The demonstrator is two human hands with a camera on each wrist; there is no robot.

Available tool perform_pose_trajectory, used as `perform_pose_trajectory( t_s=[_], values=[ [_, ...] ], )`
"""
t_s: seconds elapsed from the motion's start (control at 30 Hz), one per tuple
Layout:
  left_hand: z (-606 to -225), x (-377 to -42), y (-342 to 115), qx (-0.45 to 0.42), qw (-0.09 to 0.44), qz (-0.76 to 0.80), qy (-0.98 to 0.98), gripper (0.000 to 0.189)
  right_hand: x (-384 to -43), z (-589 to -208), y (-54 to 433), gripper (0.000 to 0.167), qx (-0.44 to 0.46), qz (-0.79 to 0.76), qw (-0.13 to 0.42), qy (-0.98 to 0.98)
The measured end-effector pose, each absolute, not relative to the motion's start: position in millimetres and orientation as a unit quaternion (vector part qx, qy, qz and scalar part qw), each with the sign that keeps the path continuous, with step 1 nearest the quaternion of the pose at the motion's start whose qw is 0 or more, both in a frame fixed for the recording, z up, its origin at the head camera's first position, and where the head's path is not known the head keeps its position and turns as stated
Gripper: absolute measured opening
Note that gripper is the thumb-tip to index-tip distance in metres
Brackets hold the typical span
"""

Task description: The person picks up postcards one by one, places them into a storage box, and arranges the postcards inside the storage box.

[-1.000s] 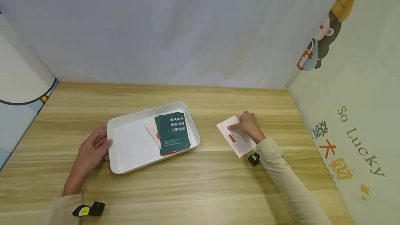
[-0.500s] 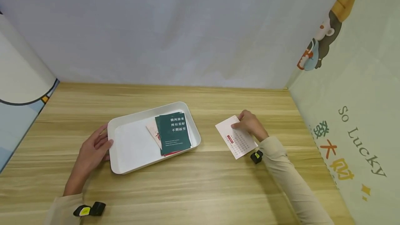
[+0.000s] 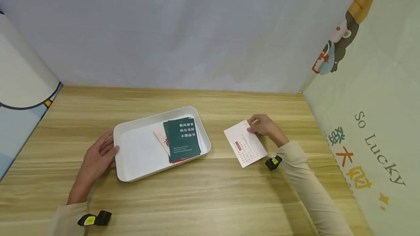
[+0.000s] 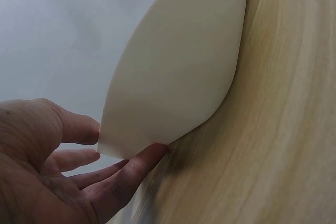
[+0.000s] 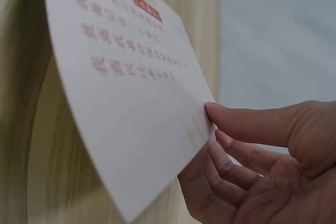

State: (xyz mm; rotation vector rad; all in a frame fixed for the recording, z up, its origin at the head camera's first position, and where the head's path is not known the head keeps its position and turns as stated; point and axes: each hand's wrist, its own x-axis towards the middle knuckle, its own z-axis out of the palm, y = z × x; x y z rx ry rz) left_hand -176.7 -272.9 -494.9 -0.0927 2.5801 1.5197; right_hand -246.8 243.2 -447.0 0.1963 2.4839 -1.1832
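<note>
A white tray [image 3: 139,152] lies slanted on the wooden table, with several cards at its right end. Uppermost among them is a dark green card [image 3: 182,140] with white writing; a pale card [image 3: 159,134] with red print peeks out on its left. My left hand [image 3: 98,156] holds the tray's left end, the thumb at the rim and a finger against the outer wall [image 4: 173,72]. Off to the right, my right hand [image 3: 266,128] pinches a pale card [image 5: 131,114] with red print by one edge, thumb on the printed face. Its other fingers curl behind the card.
Bare wooden table [image 3: 213,192] lies in front of the tray and between it and the right hand. A pale grey cloth wall [image 3: 183,32] rises along the back edge. On the right stands a printed green wall [image 3: 374,119].
My right hand has shifted slightly right, its thumb now nearer the card's edge. The pinched card has turned a little and moved slightly left. The left hand and tray have hardly moved.
</note>
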Motion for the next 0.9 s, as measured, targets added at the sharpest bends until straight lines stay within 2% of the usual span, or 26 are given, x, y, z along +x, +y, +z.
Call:
perform_pose_trajectory(
  t_s=[0.23,0.63,0.9],
  values=[
    [-496,-178,-274,-0.03,0.071,0.504,0.86,0.069,-249,-444,246,0.034,0.09,-0.469,0.198,0.856],
    [-497,-179,-274,-0.032,0.075,0.509,0.857,0.068,-248,-433,247,0.047,0.084,-0.535,0.17,0.823],
    [-497,-177,-275,-0.031,0.072,0.509,0.857,0.069,-252,-429,234,0.047,0.097,-0.579,0.149,0.796]
  ],
)
